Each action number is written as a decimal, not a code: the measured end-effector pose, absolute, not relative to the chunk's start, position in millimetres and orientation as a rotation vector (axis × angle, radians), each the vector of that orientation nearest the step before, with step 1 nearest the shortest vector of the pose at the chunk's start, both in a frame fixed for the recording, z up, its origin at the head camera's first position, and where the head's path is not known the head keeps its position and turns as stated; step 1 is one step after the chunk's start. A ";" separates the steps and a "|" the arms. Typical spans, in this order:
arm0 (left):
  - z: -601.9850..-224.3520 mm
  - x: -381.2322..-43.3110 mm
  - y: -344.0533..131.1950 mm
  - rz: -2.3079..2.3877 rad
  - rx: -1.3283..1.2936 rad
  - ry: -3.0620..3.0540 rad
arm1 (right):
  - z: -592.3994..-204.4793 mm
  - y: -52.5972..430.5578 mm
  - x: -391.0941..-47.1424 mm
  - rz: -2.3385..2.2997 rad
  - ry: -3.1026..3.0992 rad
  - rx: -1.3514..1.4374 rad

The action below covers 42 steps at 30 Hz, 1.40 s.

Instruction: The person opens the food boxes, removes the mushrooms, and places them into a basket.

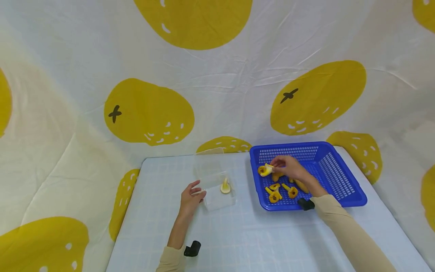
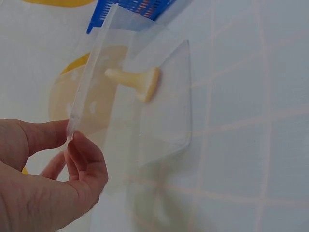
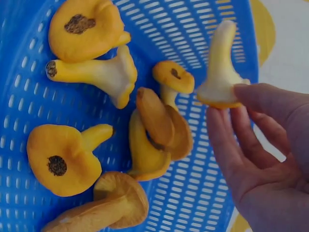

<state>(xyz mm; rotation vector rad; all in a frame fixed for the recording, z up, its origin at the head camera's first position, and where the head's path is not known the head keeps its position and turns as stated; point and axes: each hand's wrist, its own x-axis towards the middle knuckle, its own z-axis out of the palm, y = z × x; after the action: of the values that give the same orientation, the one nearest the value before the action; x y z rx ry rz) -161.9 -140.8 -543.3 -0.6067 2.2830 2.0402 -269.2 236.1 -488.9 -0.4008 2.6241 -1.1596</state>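
Note:
My left hand (image 1: pixel 192 198) pinches the near-left rim of a clear plastic box (image 2: pixel 166 118) between thumb and fingers. A single yellow mushroom (image 2: pixel 137 81) is inside the box, its stem pointing up. Over at the right, my right hand (image 1: pixel 288 166) pinches another yellow mushroom (image 3: pixel 221 72) by its cap edge, with the pale stem upward in the right wrist view. It is held above the blue basket (image 1: pixel 343 189). Several yellow and brownish mushrooms (image 3: pixel 65 159) lie below it on the basket's slotted bottom.
The box's clear lid (image 1: pixel 207 166) stands open at the back. Both box and basket rest on a pale checked tablecloth (image 1: pixel 238 238). Behind the table hangs a white cloth (image 1: pixel 224 98) with large yellow fruit shapes.

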 end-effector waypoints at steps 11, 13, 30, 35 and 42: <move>-546.2 -160.5 -140.5 2.064 -0.612 2.254 | -498.9 223.1 -278.5 -0.941 2.610 -0.613; -546.5 -160.4 -140.3 2.064 -0.616 2.253 | -499.3 219.8 -279.3 -0.905 2.606 -0.630; -542.7 -156.6 -141.9 2.160 -0.551 2.192 | -487.2 207.8 -273.8 -0.935 2.619 -0.574; -543.6 -156.7 -141.5 2.163 -0.547 2.201 | -481.7 202.8 -272.7 -0.973 2.652 -0.641; -547.0 -157.3 -141.5 2.170 -0.580 2.188 | -474.3 185.8 -268.2 -1.105 2.645 -0.723</move>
<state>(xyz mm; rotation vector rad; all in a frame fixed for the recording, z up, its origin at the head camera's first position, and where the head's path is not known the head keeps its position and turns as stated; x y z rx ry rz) -157.3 -141.5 -547.0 -0.5798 2.1877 2.1701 -268.2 185.8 -474.3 -0.7233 2.6449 -1.1055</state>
